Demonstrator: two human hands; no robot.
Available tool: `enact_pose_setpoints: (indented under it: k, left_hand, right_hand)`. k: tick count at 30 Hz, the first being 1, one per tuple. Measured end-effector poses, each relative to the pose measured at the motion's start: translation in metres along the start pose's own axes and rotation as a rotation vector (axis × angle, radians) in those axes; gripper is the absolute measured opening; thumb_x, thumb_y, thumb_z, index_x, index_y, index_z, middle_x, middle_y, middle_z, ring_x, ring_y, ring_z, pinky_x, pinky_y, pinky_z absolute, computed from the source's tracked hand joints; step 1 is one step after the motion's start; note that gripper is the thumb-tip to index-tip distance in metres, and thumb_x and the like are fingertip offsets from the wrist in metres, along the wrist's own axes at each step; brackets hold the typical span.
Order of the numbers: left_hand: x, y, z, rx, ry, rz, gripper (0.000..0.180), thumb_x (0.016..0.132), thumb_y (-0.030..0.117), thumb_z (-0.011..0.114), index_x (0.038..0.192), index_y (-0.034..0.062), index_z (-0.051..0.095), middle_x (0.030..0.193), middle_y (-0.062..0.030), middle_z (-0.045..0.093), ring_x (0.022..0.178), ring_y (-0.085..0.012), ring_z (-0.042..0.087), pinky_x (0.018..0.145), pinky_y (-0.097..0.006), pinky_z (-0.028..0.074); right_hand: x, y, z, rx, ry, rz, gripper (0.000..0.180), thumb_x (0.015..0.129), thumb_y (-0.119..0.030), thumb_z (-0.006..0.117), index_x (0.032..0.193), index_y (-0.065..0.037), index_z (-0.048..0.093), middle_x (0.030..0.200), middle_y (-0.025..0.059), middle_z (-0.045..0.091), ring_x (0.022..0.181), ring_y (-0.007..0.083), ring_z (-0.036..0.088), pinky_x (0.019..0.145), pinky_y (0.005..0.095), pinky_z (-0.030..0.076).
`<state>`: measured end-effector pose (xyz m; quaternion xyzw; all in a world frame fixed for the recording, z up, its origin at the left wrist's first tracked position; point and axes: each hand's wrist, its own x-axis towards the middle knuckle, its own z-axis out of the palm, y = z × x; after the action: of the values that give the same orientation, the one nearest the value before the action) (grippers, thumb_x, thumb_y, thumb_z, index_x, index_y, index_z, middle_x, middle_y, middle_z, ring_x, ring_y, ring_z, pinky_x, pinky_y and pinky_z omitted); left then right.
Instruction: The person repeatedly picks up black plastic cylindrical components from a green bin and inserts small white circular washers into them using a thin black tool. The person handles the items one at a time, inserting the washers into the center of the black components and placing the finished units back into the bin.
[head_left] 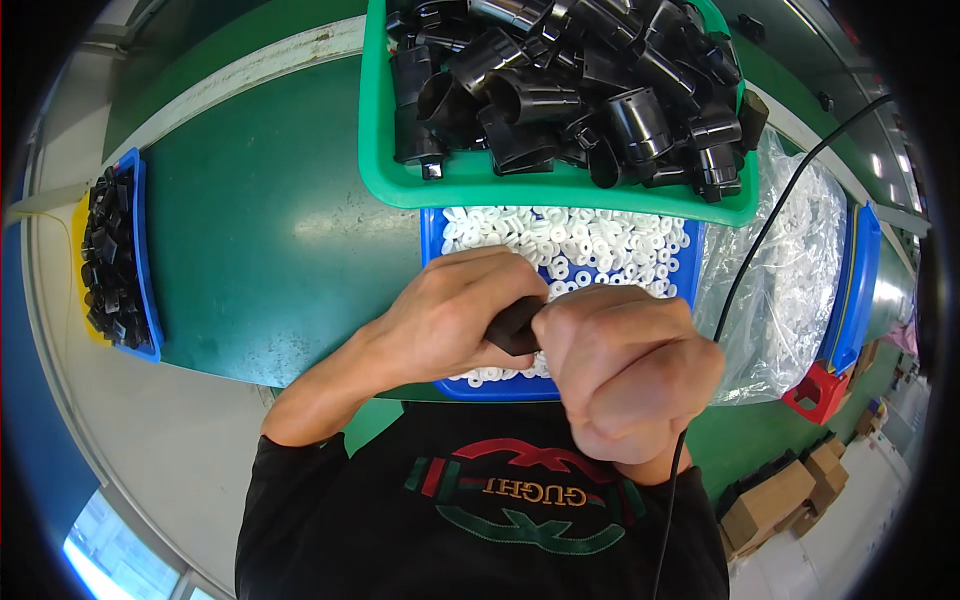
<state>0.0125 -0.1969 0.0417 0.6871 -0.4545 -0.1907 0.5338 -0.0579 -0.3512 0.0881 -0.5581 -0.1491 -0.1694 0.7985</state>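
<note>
Both hands, left hand (pixel 450 315) and right hand (pixel 625 365), grip one black plastic part (pixel 513 325) between them above the blue tray of white rings (pixel 565 245) at the tabletop's near edge.

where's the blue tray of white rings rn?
In the head view, the blue tray of white rings sits centre, right in front of the person, just below the green bin of black parts, partly hidden by both hands.

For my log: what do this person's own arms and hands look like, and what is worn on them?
Both hands are bare: the left hand and the right hand carry no gloves, rings or watch. The forearms are uncovered; a black short sleeve ends above the left elbow. The black shirt bears a red-and-green printed emblem.
</note>
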Motion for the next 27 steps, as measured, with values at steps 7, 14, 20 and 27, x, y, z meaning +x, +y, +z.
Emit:
enact_pose_setpoints:
  k: [7,14,20,27]
  left_hand:
    - [0.006,0.005,-0.016,0.002,-0.019,-0.063,0.042,0.055,0.007,0.080,0.091,0.0036,0.060,0.080,-0.0105,0.059,0.073,-0.0309,0.059,0.065,-0.037,0.048]
    - [-0.001,0.006,-0.031,0.132,0.106,-0.141,0.036,0.054,0.003,0.076,0.087,0.0060,0.062,0.071,-0.0059,0.060,0.065,-0.0234,0.058,0.060,-0.031,0.046]
    - [0.002,0.015,-0.059,0.109,0.262,-0.117,0.037,0.079,0.039,0.069,0.088,0.0035,0.063,0.073,-0.0046,0.060,0.064,-0.0132,0.058,0.054,-0.026,0.042]
    - [0.070,-0.026,-0.169,0.683,0.602,-0.417,0.053,0.094,0.049,0.054,0.106,-0.0025,0.061,0.091,-0.0148,0.066,0.082,-0.0268,0.064,0.073,-0.036,0.049]
  right_hand:
    - [0.003,-0.021,-0.004,-0.045,0.173,-0.044,0.021,0.071,0.001,0.060,0.058,-0.008,0.046,0.056,0.0020,0.045,0.046,0.0153,0.041,0.041,0.0275,0.031]
    - [0.004,-0.030,-0.048,-0.921,-0.240,-0.271,0.013,0.067,-0.005,0.061,0.063,-0.009,0.049,0.060,0.0011,0.037,0.052,0.0159,0.044,0.042,0.0287,0.036]
    - [-0.024,0.012,-0.055,-1.429,-0.289,0.001,0.012,0.063,-0.010,0.064,0.073,-0.009,0.058,0.070,0.0042,0.048,0.058,0.0185,0.056,0.049,0.0313,0.045]
    - [-0.028,0.022,-0.060,-1.497,-0.257,0.023,0.014,0.071,-0.010,0.067,0.082,-0.005,0.061,0.072,0.0056,0.052,0.061,0.0195,0.060,0.056,0.0338,0.051]
